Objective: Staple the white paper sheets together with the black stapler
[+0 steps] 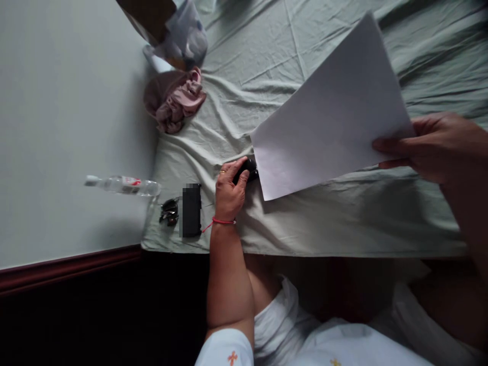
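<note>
My left hand (229,190) rests on the green sheet (343,213) with its fingers closed around a small black object (248,168), partly hidden under the paper's corner. It wears a ring and a red thread at the wrist. My right hand (430,145) pinches the right edge of a large white sheet of paper (330,109) and holds it up over the bed, tilted.
A dark phone (191,209) and a bunch of keys (169,211) lie left of my left hand. A clear plastic bottle (124,185) lies by the pale wall (64,112). A pink cloth bundle (174,99) and a plastic bag (185,35) sit further back.
</note>
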A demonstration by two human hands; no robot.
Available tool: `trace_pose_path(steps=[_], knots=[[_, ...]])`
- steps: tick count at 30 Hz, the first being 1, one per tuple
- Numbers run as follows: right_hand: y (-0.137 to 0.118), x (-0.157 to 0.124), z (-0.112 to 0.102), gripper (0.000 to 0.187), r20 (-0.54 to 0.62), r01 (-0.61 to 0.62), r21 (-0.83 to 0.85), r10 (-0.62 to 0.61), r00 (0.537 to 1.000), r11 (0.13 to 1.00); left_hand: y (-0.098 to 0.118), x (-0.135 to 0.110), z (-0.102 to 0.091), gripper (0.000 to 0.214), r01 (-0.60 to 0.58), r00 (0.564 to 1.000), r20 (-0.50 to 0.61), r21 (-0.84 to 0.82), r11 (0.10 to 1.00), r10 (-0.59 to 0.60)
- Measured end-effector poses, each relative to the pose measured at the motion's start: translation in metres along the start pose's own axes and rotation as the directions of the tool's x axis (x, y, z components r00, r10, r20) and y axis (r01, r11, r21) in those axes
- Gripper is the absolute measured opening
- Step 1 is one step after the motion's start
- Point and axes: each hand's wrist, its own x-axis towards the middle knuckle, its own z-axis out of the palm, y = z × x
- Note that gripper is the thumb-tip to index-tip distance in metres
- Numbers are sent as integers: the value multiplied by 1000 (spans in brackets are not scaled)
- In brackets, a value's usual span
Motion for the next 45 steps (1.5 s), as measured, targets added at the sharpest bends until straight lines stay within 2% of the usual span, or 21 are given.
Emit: trace_pose_path(steps=[7,13,17,23,35,38,45], knots=[[-3,-3,4,7,25,3,21,-3,1000,1000,2,-1,1,33,-17,1000,11,-16,1000,18],[7,4,8,13,-27,25,95,-23,999,995,4,-3,-4,36,-53,994,99,-19,998,55],[12,10,11,12,-60,-10,140,18,998,990,5,-5,-7,36,-66,985,159,-33,997,70],[9,10,12,6,-82,-49,107,58,995,993,5,-3,-11,35,-72,977,196,-71,995,85],[12,13,9,7,-60,-44,91,50,997,995,6,-1,-24,39,-58,937,335,-125,990,97],[10,12,9,6,-54,-52,93,57,997,994,6,0,-23,38,-63,935,337,-142,988,108],[7,10,11,6,-67,-87,64,91,994,994,6,-1,-12,26,-73,960,262,-111,991,100]])
